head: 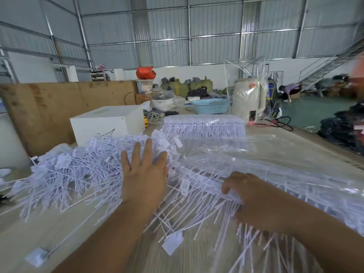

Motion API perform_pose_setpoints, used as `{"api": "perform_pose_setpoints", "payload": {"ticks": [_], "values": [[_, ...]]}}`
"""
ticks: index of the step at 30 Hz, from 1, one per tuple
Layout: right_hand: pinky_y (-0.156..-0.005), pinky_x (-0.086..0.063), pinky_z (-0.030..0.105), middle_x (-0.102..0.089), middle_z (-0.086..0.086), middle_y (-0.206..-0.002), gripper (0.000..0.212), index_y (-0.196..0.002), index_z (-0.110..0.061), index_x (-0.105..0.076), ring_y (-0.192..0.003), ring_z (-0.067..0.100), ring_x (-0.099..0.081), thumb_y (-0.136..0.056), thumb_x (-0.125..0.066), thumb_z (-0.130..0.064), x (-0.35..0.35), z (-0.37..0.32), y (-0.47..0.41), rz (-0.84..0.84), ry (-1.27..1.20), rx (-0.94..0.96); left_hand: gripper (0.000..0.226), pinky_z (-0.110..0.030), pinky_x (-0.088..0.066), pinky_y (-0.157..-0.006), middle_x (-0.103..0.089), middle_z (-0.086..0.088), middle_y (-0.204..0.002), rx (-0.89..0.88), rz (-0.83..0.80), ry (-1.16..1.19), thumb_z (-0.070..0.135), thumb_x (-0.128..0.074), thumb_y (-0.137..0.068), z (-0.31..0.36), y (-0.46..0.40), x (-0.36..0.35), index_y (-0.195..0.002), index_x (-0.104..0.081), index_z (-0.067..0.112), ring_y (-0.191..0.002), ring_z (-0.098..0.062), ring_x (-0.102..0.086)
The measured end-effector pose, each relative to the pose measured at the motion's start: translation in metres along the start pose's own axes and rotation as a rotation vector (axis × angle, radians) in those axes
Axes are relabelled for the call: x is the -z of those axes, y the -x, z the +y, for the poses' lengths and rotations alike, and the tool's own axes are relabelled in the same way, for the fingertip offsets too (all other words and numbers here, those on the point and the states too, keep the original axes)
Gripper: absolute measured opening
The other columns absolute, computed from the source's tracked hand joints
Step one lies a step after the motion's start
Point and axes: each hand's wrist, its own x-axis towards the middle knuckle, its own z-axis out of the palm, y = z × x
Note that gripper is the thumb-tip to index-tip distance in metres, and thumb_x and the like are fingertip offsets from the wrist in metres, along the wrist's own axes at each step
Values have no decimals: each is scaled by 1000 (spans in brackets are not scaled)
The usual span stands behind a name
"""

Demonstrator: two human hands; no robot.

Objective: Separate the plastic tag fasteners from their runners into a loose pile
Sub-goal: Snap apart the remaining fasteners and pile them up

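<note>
A big loose pile of white plastic tag fasteners (78, 170) covers the left and middle of the table. My left hand (144, 172) lies flat on the pile's right edge, fingers straight and spread. My right hand (250, 196) grips a bundle of fasteners still on their runners (204, 186), which lies half inside a clear plastic bag (285, 164). Their thin stems fan out toward me under that hand. A few single fasteners (173, 243) lie on the bare table near me.
A second bagged bundle of fasteners on runners (204, 125) sits further back. Behind it stand a white box (106, 123), a blue basket (210, 106), a wrapped kettle (249, 99) and a cooker (163, 101). A brown board (49, 107) stands at left. The table edge (334, 152) runs along the right.
</note>
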Motion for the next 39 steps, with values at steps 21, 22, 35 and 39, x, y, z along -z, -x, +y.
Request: {"api": "perform_pose_setpoints", "payload": {"ticks": [21, 22, 35, 39], "values": [[-77, -46, 30, -47, -17, -87, 45, -69, -36, -43, -88, 3, -48, -67, -44, 9, 13, 21, -5, -40, -3, 148, 28, -31, -24, -87, -59, 9, -104, -484, -96, 191, 38, -45, -94, 31, 21, 23, -118, -58, 32, -105, -16, -50], [-77, -45, 28, -47, -17, -86, 44, -68, -37, -43, -87, 2, -48, -67, -44, 7, 13, 22, -5, -40, -2, 153, 28, -32, -25, -88, -60, 10, -103, -485, -92, 200, 39, -43, -95, 30, 21, 23, -118, -57, 31, -103, -16, -53], [-75, -44, 25, -47, -17, -82, 48, -63, -36, -38, -86, 6, -49, -65, -45, 12, 14, 22, -9, -32, 86, 196, 28, -22, -37, -88, -58, 21, -85, -500, -207, 471, 30, -65, -86, 2, 14, 27, -113, -67, 36, -83, 3, -52], [-80, -43, 29, -49, -11, -86, 46, -67, -30, -41, -92, 9, -48, -66, -43, 16, 19, 22, -1, -58, 110, 232, 19, -15, -39, -73, -59, 19, -86, -409, -163, 456, 27, -61, -90, 0, 13, 24, -105, -70, 33, -80, 0, -55]]}}
